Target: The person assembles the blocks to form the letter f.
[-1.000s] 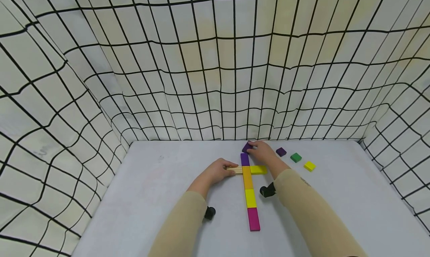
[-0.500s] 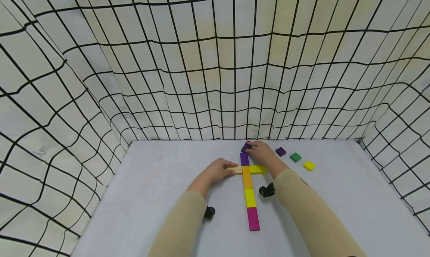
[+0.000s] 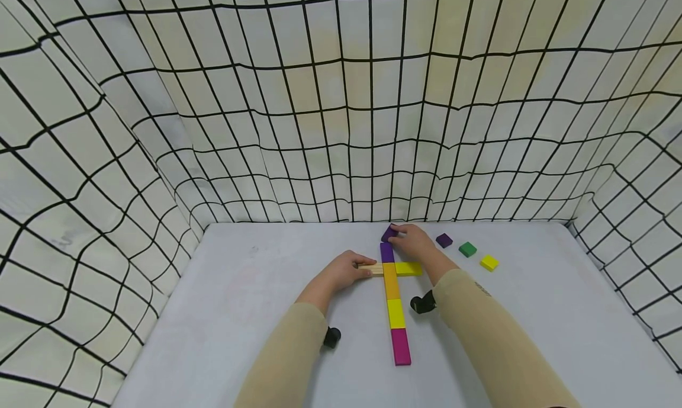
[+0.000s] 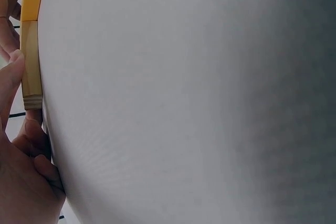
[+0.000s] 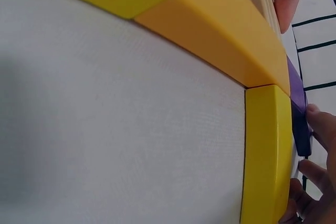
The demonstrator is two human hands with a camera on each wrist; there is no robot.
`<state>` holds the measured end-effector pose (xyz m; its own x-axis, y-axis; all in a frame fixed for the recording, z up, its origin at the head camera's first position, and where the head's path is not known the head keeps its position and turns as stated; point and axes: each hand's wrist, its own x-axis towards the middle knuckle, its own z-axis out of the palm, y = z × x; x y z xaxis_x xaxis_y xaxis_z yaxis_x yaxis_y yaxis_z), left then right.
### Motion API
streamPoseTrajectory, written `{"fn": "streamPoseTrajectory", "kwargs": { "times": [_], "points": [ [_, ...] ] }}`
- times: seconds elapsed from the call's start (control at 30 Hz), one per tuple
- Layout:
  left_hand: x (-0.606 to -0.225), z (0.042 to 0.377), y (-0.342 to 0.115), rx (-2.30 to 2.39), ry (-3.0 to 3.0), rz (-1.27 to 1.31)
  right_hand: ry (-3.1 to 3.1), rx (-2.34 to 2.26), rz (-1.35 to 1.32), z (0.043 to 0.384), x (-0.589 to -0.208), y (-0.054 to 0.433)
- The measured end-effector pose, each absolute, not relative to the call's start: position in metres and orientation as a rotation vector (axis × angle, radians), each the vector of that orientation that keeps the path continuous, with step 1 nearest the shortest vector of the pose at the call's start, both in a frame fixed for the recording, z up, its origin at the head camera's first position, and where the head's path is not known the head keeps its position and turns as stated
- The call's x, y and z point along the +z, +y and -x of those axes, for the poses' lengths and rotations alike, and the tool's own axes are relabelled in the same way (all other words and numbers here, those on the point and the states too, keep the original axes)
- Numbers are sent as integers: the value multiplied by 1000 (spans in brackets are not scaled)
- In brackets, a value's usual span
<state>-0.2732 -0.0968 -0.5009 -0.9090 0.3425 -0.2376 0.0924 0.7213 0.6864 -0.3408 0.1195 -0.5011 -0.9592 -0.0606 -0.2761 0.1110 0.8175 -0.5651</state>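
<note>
Toy building blocks lie as a cross on the white table. Its upright runs from a purple block (image 3: 386, 253) through an orange block (image 3: 391, 280) and a yellow block (image 3: 396, 313) to a magenta block (image 3: 401, 347). Another yellow block (image 3: 409, 269) forms the right arm. On the left, my left hand (image 3: 341, 272) pinches a plain wooden block (image 4: 31, 61) whose end meets the orange one. My right hand (image 3: 417, 242) grips a dark purple block (image 3: 388, 234), angled at the far end of the upright; its fingers partly cover it.
To the right of my right hand lie a small dark purple block (image 3: 444, 240), a green block (image 3: 467, 249) and a yellow block (image 3: 489, 262). A black grid net (image 3: 346, 109) over pale walls rises behind and beside the table (image 3: 240, 289).
</note>
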Motion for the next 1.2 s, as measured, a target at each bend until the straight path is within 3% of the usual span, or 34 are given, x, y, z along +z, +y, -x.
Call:
{"fn": "streamPoseTrajectory", "kwargs": {
  "times": [0.6, 1.2],
  "points": [
    [-501, 273, -96, 1014, 2566, -317, 2919, -822, 43, 328, -488, 138],
    [-497, 270, -95, 1038, 2563, -297, 3002, -789, 158, 317, -476, 213]
  ]
}}
